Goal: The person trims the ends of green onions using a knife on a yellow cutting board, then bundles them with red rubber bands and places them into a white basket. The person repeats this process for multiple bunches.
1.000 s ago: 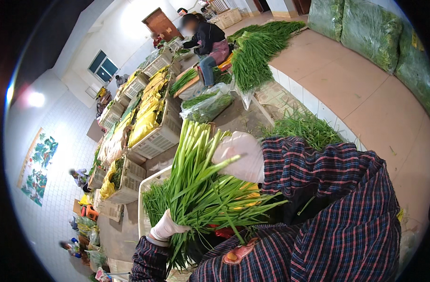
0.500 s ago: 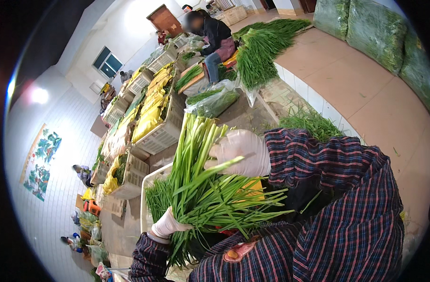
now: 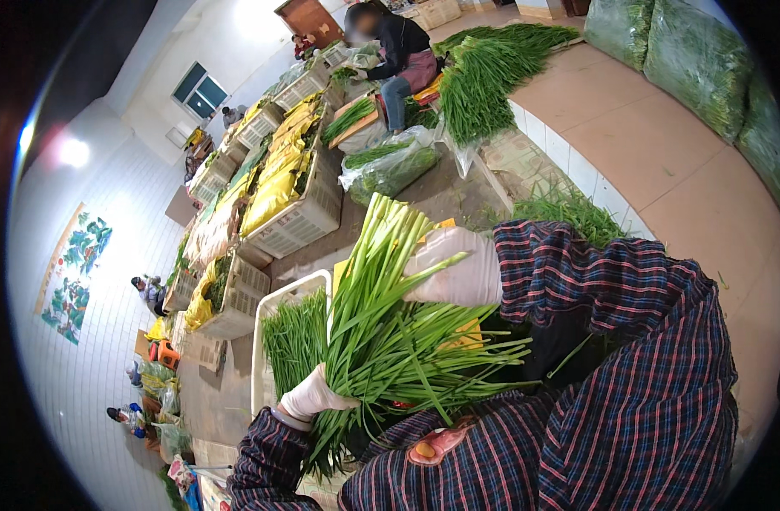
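Observation:
A large bunch of garlic chives (image 3: 381,315) is held across my lap, its pale stalk ends up and its green leaves fanning down and to the right. My right hand (image 3: 458,268), in a whitish glove, is closed round the upper stalks from the right; its fingertips are partly hidden behind them. Lower down, my gloved left hand (image 3: 317,395) grips the leafy part from the left side. Behind the bunch stands a white crate (image 3: 259,362) with more cut chives (image 3: 294,336) in it. A yellow flat piece (image 3: 465,335) shows in part beneath the leaves.
Ahead, white crates (image 3: 292,230) with yellow wrapping stand in rows. A co-worker (image 3: 402,64) sits beyond a clear bag of greens (image 3: 394,170). Loose chives (image 3: 492,81) lie heaped by a tiled step (image 3: 569,157), with wrapped bales (image 3: 696,68) at far right.
My right hand and the stalk ends have moved slightly right, and the bunch leans further that way. My left hand keeps its grip a little higher in view.

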`<state>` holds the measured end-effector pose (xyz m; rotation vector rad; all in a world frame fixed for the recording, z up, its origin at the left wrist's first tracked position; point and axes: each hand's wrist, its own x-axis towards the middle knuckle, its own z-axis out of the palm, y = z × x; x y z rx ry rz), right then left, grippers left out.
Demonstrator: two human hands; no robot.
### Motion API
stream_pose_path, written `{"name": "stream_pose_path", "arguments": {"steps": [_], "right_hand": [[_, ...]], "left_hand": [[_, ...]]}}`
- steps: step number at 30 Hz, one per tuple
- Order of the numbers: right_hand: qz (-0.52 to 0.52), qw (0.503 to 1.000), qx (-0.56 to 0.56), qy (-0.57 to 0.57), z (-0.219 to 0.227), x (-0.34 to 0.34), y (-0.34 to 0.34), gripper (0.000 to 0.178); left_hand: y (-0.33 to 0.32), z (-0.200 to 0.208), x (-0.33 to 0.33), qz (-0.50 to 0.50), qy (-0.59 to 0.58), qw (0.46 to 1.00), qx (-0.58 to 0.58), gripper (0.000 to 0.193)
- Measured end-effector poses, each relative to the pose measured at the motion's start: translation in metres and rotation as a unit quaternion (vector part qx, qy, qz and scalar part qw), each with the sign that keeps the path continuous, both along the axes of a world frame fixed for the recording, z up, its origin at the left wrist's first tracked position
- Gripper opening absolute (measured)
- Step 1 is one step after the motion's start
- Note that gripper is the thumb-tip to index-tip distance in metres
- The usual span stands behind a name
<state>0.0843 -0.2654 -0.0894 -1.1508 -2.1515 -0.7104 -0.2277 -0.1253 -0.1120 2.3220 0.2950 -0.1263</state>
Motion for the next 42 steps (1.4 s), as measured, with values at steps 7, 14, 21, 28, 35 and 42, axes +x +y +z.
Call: {"name": "stream_pose_path", "arguments": {"steps": [7, 14, 21, 28, 35, 42], "right_hand": [[0.083, 0.995, 0.022, 0.050, -0.004, -0.007, -0.010, 0.007], [0.033, 0.995, -0.098, 0.008, -0.015, -0.022, -0.032, 0.010], [0.031, 0.975, -0.220, 0.005, -0.019, -0.021, -0.025, 0.028], [-0.097, 0.960, -0.224, 0.138, -0.020, -0.030, -0.024, 0.044], [-0.040, 0.969, -0.229, 0.083, -0.034, -0.031, -0.012, 0.025], [0.119, 0.945, -0.208, 0.224, -0.039, -0.024, -0.010, 0.013]], "left_hand": [[-0.002, -0.014, -0.003, -0.010, 0.001, 1.000, -0.029, 0.052], [-0.025, -0.017, -0.014, 0.052, 0.041, 0.978, -0.199, 0.058], [-0.045, -0.030, -0.030, 0.050, 0.040, 0.985, -0.158, 0.058], [-0.038, -0.032, -0.027, 0.025, 0.007, 0.997, -0.066, 0.054], [-0.038, -0.032, -0.024, 0.056, 0.018, 0.991, -0.118, 0.052], [-0.041, -0.028, -0.027, 0.021, 0.007, 0.997, -0.075, 0.048]]}}
